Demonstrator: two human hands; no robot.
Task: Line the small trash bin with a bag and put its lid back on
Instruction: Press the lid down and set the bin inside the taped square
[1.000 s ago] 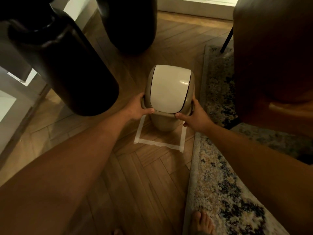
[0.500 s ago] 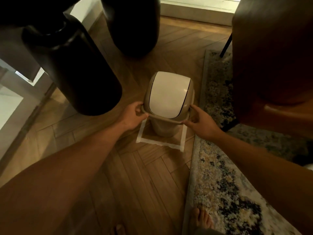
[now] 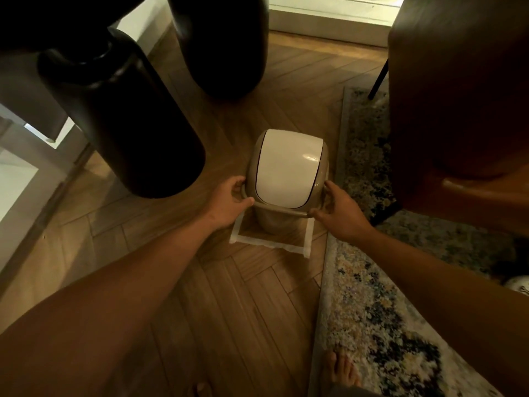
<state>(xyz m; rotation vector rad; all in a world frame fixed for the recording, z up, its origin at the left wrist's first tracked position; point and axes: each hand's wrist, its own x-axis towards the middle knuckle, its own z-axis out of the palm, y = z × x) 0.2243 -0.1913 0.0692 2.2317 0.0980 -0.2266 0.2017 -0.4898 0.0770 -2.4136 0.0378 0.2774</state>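
A small beige trash bin [image 3: 270,223] stands on the wooden floor inside a square of white tape [image 3: 269,245]. Its lid [image 3: 287,167], a tan frame with a white swing flap, sits on top of the bin. My left hand [image 3: 229,203] grips the lid's rim on the left side. On the right side my right hand [image 3: 339,214] holds the rim, fingers curled around its edge. No bag shows from this angle; the bin's inside is hidden by the lid.
Two large dark rounded legs [image 3: 126,121] [image 3: 220,44] stand left and behind the bin. A brown chair [image 3: 458,104] looms on the right over a patterned rug [image 3: 380,325]. A bare foot [image 3: 340,371] rests at the rug's near edge.
The view has drawn back from the bin. Both hands slid down to the lid's lower rim, and the lid now sits lower on the bin.
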